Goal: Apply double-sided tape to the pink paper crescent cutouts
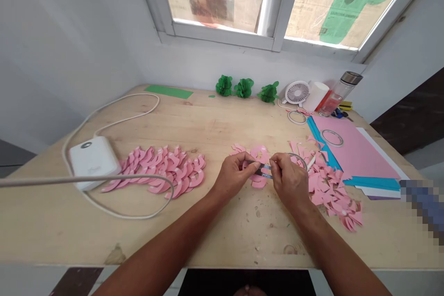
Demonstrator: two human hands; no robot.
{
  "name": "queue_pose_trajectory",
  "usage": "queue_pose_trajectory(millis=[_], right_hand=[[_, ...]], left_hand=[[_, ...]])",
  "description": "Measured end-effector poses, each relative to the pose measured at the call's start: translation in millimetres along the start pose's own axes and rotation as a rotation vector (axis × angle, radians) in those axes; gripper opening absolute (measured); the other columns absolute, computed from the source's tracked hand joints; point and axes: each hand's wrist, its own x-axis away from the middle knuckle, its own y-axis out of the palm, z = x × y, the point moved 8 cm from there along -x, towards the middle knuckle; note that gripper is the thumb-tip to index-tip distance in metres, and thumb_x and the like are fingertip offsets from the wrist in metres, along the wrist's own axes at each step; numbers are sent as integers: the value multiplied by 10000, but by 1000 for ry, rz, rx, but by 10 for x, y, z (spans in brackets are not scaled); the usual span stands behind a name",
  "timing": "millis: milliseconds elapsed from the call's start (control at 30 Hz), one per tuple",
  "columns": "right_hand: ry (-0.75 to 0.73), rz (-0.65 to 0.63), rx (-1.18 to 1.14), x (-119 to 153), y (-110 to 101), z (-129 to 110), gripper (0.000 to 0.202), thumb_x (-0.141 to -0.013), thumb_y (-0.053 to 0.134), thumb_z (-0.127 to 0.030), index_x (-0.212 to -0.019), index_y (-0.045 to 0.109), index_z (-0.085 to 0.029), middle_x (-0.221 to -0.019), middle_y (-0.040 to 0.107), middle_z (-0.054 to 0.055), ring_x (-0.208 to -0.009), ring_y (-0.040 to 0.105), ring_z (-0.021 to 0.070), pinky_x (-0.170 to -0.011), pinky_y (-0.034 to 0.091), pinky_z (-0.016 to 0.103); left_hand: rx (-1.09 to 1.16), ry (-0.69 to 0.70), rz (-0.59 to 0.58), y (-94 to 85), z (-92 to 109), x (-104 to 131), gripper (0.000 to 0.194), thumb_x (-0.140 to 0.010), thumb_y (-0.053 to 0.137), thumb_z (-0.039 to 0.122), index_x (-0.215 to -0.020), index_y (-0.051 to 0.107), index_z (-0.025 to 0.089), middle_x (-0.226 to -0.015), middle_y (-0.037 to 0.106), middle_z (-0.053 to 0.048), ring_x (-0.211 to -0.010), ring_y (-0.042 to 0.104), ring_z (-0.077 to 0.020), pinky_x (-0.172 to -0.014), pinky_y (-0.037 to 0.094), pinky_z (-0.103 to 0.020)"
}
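In the head view my left hand (pixel 234 173) pinches a small dark, flat, two-pronged piece (pixel 257 168) with silvery prongs pointing right; its exact kind is unclear. Pink paper shows between the prongs. Close by on the right, my right hand (pixel 289 178) has its fingers pinched at the prong ends, and what they grip is hidden. Beneath both hands lie curved pink paper pieces (pixel 259 151), partly covered. Left of them spreads a pile of pink paper curves (pixel 180 171) with whitish patches. Beside my right hand lie pink paper scraps (pixel 329 185) and a tape ring (pixel 299 161).
A white power bank (pixel 93 159) with a looping white cable (pixel 138 216) occupies the left. Green paper balls (pixel 243 88), a small fan (pixel 297 92) and a glass bottle (pixel 340 95) stand along the back. Pink sheets (pixel 360 152) are stacked right, with another tape ring (pixel 332 138) on top.
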Motion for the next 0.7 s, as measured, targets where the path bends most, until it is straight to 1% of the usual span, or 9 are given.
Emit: queue_pose_trajectory(millis=[133, 267, 433, 567, 700], right_hand=[[-5, -4, -2, -7, 3, 3, 130, -867, 430, -196, -773, 512, -160, -548, 562, -14, -437, 487, 86, -467, 288, 206], [-6, -5, -3, -9, -2, -3, 128, -866, 428, -200, -777, 512, -162, -548, 564, -14, -441, 491, 89, -466, 289, 206], [-7, -6, -12, -6, 0, -9, 130, -866, 428, -201, -780, 516, -161, -557, 573, -11, -445, 498, 89, -469, 293, 207], [-5, -18, 0, -6, 21, -1, 133, -866, 426, -200, -784, 522, -160, -549, 569, -11, -448, 503, 92, -468, 293, 211], [-5, -20, -2, -2, 31, 4, 133, -865, 424, -197, -785, 524, -162, -538, 561, -16, -445, 499, 91, -467, 290, 211]], left_hand=[[-19, 18, -1, 1, 37, 5, 201, -700, 631, 320, -633, 572, 140, -538, 454, 35, -519, 457, -84, -519, 485, -224], [-52, 34, 1, 2, 59, 13, 209, -716, 616, 317, -618, 556, 143, -529, 409, 50, -494, 448, -72, -505, 474, -207], [-114, 52, 31, -21, 73, 24, 205, -728, 601, 324, -623, 563, 152, -537, 432, 48, -494, 489, -80, -478, 446, -188], [-127, 40, 35, -23, 41, 26, 221, -739, 583, 351, -637, 563, 155, -562, 449, 40, -523, 521, -98, -487, 451, -198], [-150, 48, 51, -34, 21, 23, 243, -734, 583, 363, -609, 545, 158, -549, 428, 44, -514, 511, -96, -466, 430, -189]])
